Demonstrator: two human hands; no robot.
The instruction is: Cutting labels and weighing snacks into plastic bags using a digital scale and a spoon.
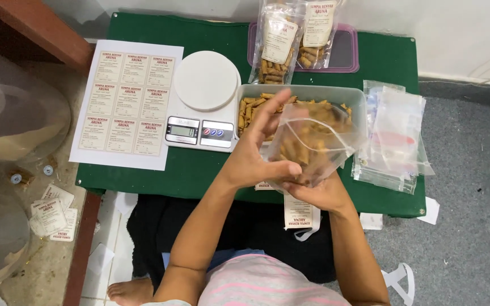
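Note:
My right hand (319, 192) holds a clear zip bag (313, 139) from below; the bag is open at the top and partly filled with small brown stick snacks. Over the bag's left side is my left hand (256, 150), fingers spread, thumb against the bag's lower edge. Just behind the bag stands a clear plastic tub (358, 99) of the same snacks.
A white kitchen scale (202, 102) sits left of the tub on a green table (199, 170). A sheet of labels (127, 105) lies at far left. Two filled, labelled bags (293, 37) lean on a purple-rimmed tray. A stack of empty zip bags (392, 136) lies at right. Loose labels lie on the floor.

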